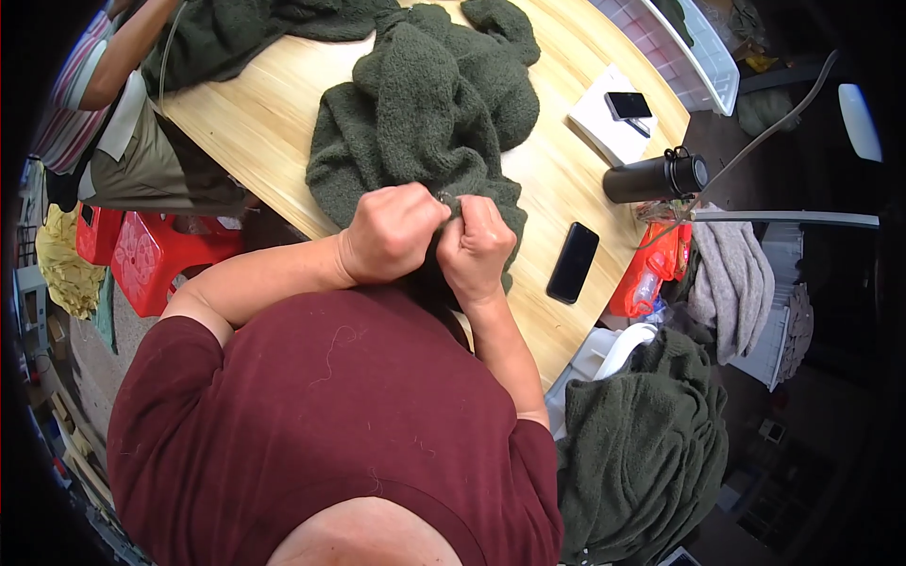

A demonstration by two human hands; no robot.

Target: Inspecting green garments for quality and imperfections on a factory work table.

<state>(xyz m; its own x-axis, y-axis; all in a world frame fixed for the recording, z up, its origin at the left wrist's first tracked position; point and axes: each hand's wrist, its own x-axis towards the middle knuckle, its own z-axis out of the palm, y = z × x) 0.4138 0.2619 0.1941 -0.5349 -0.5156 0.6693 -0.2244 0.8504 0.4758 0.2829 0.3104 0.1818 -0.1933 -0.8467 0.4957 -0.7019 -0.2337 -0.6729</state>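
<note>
A dark green knit garment (429, 104) lies bunched on the wooden table in front of me. My left hand (392, 233) is closed at its near edge, thumb and fingers pinched together. Close beside it, my right hand (477, 241) is also closed on the knit, with the knuckles up. The two hands almost meet over a small spot of the fabric. Something tiny shows between the fingertips, too small to make out. My fingers hide most of the pinched part.
On the table's right side are a black phone (573, 262), a black bottle (651, 177) and a white box (609, 113) with another phone on it. More green knitwear (642, 443) is piled at my right. Red stools (156, 259) and another person's arm (123, 57) are at left.
</note>
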